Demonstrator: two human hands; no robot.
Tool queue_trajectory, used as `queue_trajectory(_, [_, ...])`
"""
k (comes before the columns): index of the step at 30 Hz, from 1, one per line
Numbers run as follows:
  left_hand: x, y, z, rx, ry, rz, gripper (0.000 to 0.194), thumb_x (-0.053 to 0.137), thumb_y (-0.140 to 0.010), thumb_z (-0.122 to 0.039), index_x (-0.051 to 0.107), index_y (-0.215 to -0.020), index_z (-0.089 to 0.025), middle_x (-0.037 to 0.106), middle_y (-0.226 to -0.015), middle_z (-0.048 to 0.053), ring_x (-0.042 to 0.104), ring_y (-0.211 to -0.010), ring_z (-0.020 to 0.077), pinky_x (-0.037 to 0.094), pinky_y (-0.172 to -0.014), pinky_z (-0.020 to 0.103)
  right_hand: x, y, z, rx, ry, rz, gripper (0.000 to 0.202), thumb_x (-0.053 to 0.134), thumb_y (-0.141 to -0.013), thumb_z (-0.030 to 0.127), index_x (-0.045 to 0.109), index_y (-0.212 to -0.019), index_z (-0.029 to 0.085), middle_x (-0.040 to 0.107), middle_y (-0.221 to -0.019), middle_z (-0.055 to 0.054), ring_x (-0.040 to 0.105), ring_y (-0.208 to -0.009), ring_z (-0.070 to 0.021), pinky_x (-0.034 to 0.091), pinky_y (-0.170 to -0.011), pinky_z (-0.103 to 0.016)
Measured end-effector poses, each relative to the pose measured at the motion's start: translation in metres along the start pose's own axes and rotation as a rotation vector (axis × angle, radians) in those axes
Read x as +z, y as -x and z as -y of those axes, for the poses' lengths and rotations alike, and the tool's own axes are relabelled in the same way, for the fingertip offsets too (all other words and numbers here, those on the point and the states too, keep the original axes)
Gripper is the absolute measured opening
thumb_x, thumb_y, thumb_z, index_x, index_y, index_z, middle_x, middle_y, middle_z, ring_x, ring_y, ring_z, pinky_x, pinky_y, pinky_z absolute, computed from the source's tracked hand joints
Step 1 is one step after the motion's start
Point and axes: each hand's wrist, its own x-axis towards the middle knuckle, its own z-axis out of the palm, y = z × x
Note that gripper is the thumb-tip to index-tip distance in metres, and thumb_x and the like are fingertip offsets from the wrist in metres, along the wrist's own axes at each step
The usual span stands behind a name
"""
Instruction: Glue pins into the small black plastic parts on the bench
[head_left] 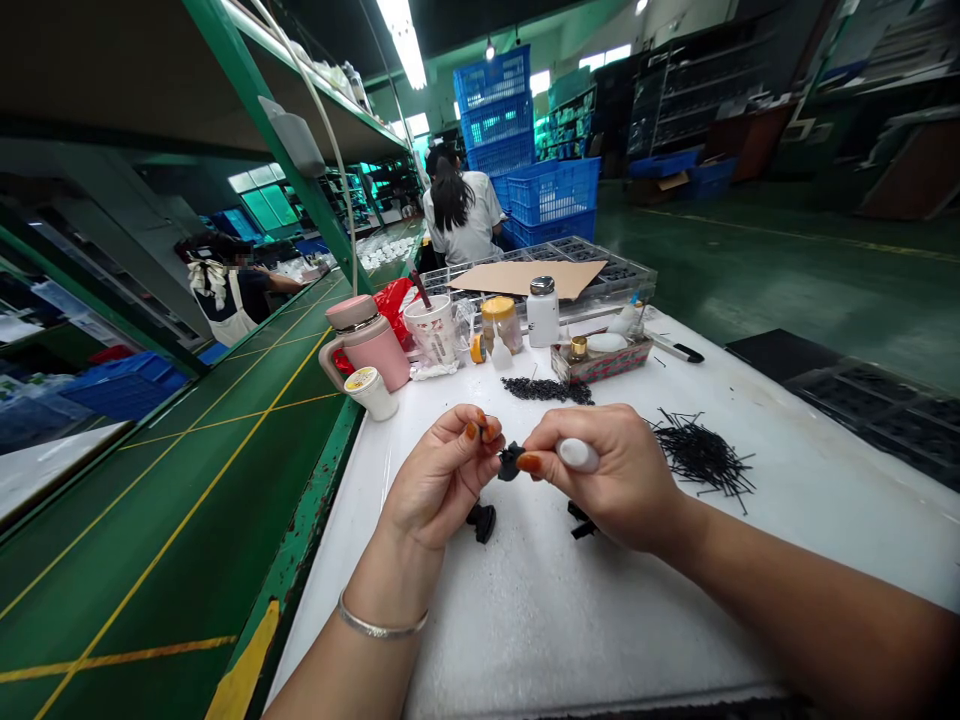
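Note:
My left hand [439,475] is closed in a pinch, thumb against forefinger; a thin dark bit shows at the tips, too small to name. Just beside those fingertips is a small black plastic part [510,463], gripped by the thumb and forefinger of my right hand [619,475]. Tucked in the same right hand is a white rounded object [577,455], perhaps a handle or small bottle; the rest of it is hidden. Beneath the left hand lies a black part [482,522] on the white tabletop [525,620], and another black part [579,520] is half covered by the right hand.
Black pins [705,452] lie heaped at right. Small black rings [544,388] are piled ahead. Behind stand a pink mug [379,355], paper cup [431,335], white pump bottle [543,315] and small box [607,362]. A green conveyor [187,470] runs along the left. Two people work beyond.

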Motion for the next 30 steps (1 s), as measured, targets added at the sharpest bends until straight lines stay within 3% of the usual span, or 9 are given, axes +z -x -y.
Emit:
queue_trajectory(9, [0.0049,0.0006,-0.0041,-0.026,0.012,-0.037,0.029,0.085,-0.062,-0.013,0.064,-0.081,-0.014,0.063,-0.075,0.002,0.061,-0.065,0.0071,0.053,-0.056,0.008,-0.0008,-0.0011,0.0016,-0.027,0.014,-0.008,0.014,0.064,-0.080,0.017,0.066,-0.067,0.016,0.063,-0.058,0.002,0.053,-0.051,-0.0077,0.039,-0.051,-0.019])
queue_trajectory(14, [0.0021,0.0002,-0.0025,-0.050,-0.029,0.003,0.029,0.085,-0.064,-0.018,0.061,-0.079,-0.013,0.060,-0.073,0.001,0.057,-0.058,0.0053,0.051,-0.053,0.009,-0.0010,-0.0005,0.0007,-0.071,0.039,-0.025,0.011,0.063,-0.079,0.015,0.066,-0.068,0.017,0.064,-0.060,0.002,0.055,-0.052,-0.0081,0.040,-0.052,-0.019])
queue_trajectory(20, [0.0009,0.0007,0.0016,-0.071,-0.085,0.076,0.017,0.076,-0.074,-0.017,0.061,-0.075,-0.012,0.057,-0.087,0.002,0.059,-0.077,0.0106,0.056,-0.075,0.026,-0.0019,-0.0005,0.0010,-0.127,0.076,-0.030,0.010,0.063,-0.076,0.010,0.065,-0.070,0.018,0.067,-0.065,0.001,0.058,-0.057,-0.0091,0.042,-0.055,-0.020])
queue_trajectory(30, [0.0021,0.0026,0.0022,-0.102,-0.068,0.102,0.010,0.074,-0.073,-0.012,0.064,-0.075,-0.013,0.061,-0.086,0.002,0.061,-0.079,0.0132,0.056,-0.076,0.028,-0.0029,0.0002,0.0004,-0.152,0.071,-0.022,0.015,0.060,-0.072,0.003,0.065,-0.071,0.018,0.067,-0.067,0.001,0.059,-0.059,-0.0098,0.042,-0.056,-0.020])
